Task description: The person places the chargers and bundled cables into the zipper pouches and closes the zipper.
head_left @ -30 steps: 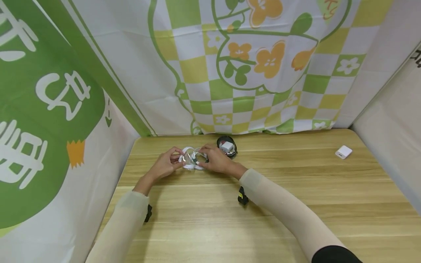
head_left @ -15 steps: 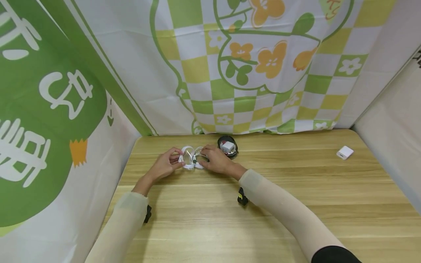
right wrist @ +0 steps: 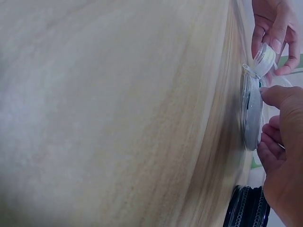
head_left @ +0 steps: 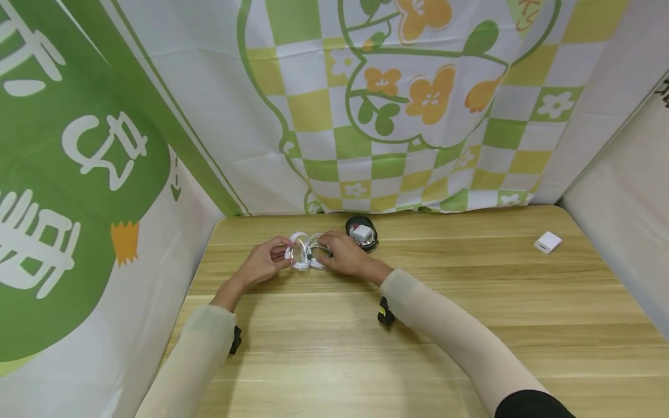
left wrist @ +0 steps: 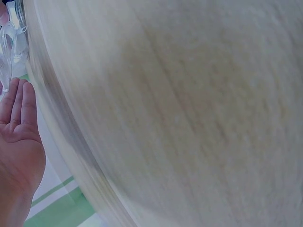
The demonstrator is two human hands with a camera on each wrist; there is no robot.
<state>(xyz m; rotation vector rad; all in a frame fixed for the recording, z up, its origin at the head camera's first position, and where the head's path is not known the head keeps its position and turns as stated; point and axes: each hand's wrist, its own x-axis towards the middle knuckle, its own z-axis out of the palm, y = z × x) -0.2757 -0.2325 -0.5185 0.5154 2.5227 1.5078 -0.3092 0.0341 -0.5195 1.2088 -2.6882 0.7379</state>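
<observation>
A small round clear zip case (head_left: 300, 251) with white edging lies spread in two halves near the back of the table. My left hand (head_left: 263, 258) pinches its left half between thumb and fingers. Over the right half, my right hand (head_left: 342, 253) grips the rim, thumb at the near side and fingers beyond. A white coiled cable (head_left: 316, 244) shows inside that half, partly covered by the fingers. In the right wrist view the case (right wrist: 253, 113) is seen edge-on, its zipper pull (right wrist: 245, 68) hanging at the joint between the halves.
Just behind my right hand sits an open black round zip case (head_left: 372, 244) with a white charger plug (head_left: 360, 233) in it. Another white charger plug (head_left: 547, 242) lies far right on the wooden table (head_left: 324, 348). Printed cloth (head_left: 313, 116) hangs along the back edge.
The right thumb has shifted slightly at the near rim of the case. The left hand keeps its pinch, and the case stays in about the same place.
</observation>
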